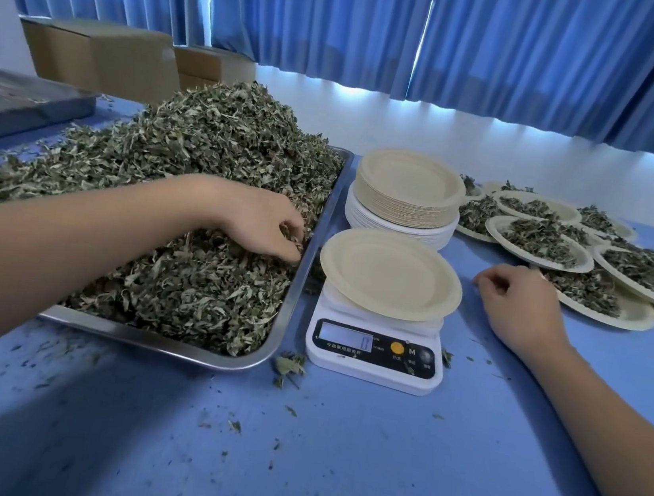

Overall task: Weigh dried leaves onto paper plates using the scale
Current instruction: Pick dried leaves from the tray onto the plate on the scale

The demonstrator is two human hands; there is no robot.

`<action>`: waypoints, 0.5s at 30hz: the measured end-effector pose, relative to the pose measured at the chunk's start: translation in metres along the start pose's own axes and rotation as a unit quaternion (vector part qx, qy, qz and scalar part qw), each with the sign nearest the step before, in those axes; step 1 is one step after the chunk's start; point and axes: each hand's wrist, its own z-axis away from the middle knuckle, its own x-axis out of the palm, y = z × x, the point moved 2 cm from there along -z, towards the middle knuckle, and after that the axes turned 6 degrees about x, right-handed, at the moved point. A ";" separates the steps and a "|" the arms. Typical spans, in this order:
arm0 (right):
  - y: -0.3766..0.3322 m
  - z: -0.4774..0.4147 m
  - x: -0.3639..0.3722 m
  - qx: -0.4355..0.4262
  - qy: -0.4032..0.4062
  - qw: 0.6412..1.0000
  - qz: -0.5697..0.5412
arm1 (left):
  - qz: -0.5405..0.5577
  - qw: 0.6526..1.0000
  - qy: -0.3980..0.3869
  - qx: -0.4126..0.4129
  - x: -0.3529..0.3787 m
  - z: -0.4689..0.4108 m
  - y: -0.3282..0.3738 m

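Already several filled plates (542,243) lie aside, the plate (390,275) on the scale (373,356) is empty; left hand (262,218) fingers (292,228) pinch leaves (222,142), right hand (518,302) loosely curled, empty

Backlit curtains (347,21) glow; wide-angle edges bend, soft.

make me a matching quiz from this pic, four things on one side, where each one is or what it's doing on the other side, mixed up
Column one:
1. left hand
2. right hand
3. single plate
4. stack of plates

Column two:
a. stands behind the scale, with no leaves on it
b. sits empty on top of the scale
c. grips dried leaves in the metal tray
d. rests on the blue table, holding nothing

Pairs: 1-c, 2-d, 3-b, 4-a
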 end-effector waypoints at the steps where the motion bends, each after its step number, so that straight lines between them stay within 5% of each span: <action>1: 0.000 0.000 0.000 -0.001 0.000 1.000 0.000 | 0.007 1.000 -0.019 -0.001 -0.002 0.001 -0.001; 4: -0.001 0.001 -0.001 -0.003 0.003 1.000 0.003 | -0.041 0.999 -0.029 -0.003 0.001 0.001 -0.001; 15: -0.004 0.006 -0.001 -0.080 -0.051 0.995 0.035 | -0.054 0.986 0.157 -0.024 -0.014 -0.007 -0.011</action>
